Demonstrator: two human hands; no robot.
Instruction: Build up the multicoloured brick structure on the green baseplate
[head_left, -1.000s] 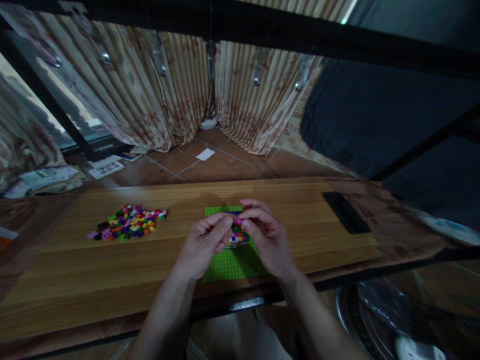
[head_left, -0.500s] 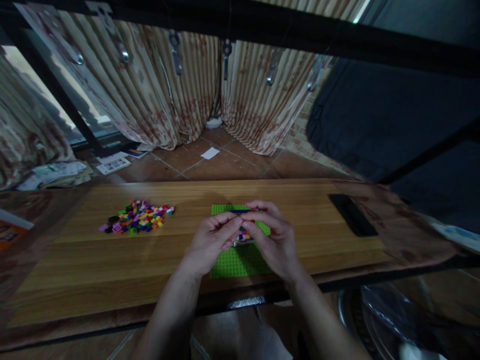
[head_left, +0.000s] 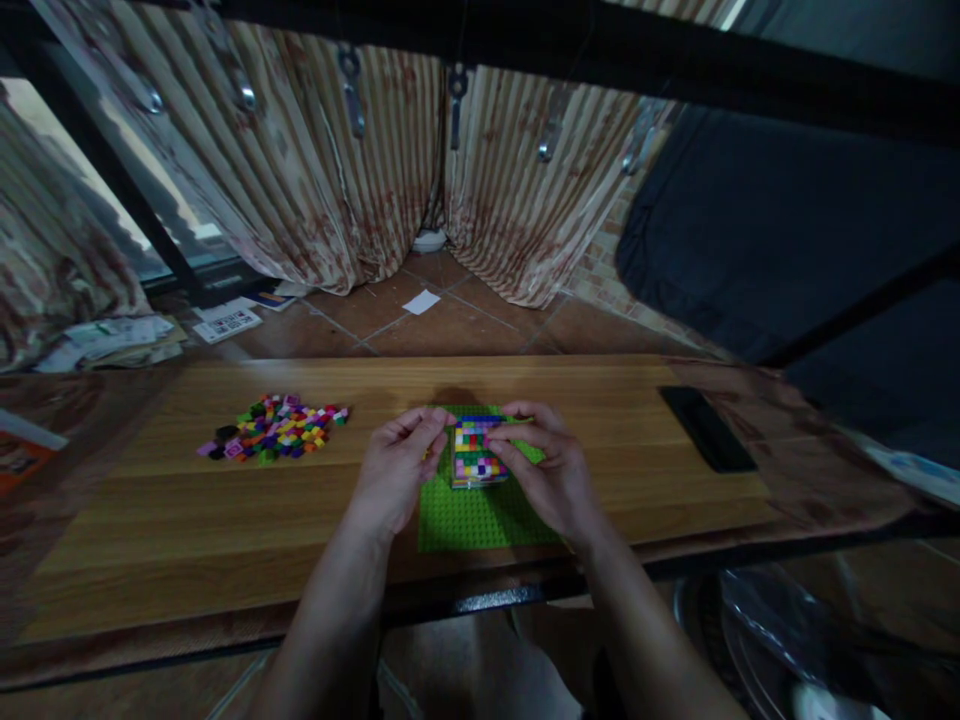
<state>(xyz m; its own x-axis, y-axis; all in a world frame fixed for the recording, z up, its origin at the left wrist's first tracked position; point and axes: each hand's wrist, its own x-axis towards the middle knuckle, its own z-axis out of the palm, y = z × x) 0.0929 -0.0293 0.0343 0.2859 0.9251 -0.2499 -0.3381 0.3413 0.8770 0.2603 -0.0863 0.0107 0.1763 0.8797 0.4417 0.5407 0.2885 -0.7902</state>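
Note:
A multicoloured block built of small toy bricks stands on a green studded baseplate. To its left is my left hand, fingers pinched together and apart from the build. A speck of yellow-orange, seemingly a small brick, shows beneath those fingers. My right hand reaches over the build's right side, with thumb and index finger closed on a small pink brick at its top. The right fingers cover part of the build's right edge.
Loose toy bricks lie in a pile on the left of the wooden table. A black phone rests on the right. Striped curtains hang beyond the table, and a paper sheet lies on the tiled floor.
My hands were together above the build, fingertips touching. They have parted: the left has moved left, while the right stays over the build, whose top now shows.

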